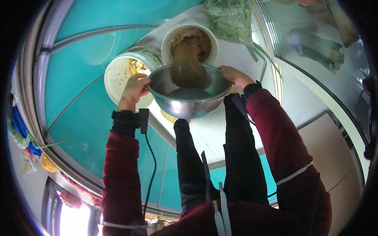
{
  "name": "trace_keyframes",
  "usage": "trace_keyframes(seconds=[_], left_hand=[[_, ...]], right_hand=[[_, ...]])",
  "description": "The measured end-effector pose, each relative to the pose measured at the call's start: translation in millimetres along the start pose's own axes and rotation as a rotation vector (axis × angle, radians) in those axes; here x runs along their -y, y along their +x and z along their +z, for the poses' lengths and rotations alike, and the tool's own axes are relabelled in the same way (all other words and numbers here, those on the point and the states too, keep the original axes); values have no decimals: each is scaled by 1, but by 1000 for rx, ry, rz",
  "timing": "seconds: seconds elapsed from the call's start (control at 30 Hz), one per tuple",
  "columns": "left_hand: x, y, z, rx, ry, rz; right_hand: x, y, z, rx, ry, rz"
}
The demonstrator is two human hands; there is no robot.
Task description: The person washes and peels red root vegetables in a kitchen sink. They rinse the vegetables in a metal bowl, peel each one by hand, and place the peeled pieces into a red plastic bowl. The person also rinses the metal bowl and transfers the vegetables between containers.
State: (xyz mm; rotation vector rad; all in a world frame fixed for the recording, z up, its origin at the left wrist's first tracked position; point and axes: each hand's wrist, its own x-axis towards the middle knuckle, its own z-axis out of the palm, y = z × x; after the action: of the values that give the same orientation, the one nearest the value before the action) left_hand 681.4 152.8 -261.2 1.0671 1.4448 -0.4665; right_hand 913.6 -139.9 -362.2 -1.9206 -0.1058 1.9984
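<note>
Between my two hands a stainless steel basin (189, 107) is held by its rim, tilted away from me. Brown murky liquid (189, 75) runs over its far edge into a white bucket (165, 48). My left hand (135, 89) grips the rim on the left side, thumb and fingers closed on it. On the opposite side my right hand (237, 76) has hold of the rim. The bucket's inside is partly covered by brown, foamy liquid. Some darker liquid is still in the basin's bottom.
Left of the bucket, a second white bucket (113, 79) leans over with yellowish scraps inside. A clear plastic bag of green leafy vegetables (229, 22) lies beyond, long green leaves (267, 60) trailing from it. Teal panels (76, 97) stand at left; a glass door (322, 56) is at right.
</note>
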Motion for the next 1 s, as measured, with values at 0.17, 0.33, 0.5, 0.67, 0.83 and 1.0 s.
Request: trace_keyframes(seconds=[0.17,0.33,0.5,0.67,0.83,1.0], left_hand=[[-49,27,0,65,42,8],[-97,40,13,3,-5,23],[-140,30,44,15,-48,77],[-146,15,58,40,-32,252],[-122,-2,55,27,68,149],[-83,-30,28,15,282,570]], right_hand=[[-9,26,-5,126,-282,-92],[-22,35,-6,195,-255,-57],[-19,25,-6,190,80,-207],[-23,15,-4,19,270,-107],[-29,7,13,-2,205,-169],[-25,4,25,-135,136,-292]])
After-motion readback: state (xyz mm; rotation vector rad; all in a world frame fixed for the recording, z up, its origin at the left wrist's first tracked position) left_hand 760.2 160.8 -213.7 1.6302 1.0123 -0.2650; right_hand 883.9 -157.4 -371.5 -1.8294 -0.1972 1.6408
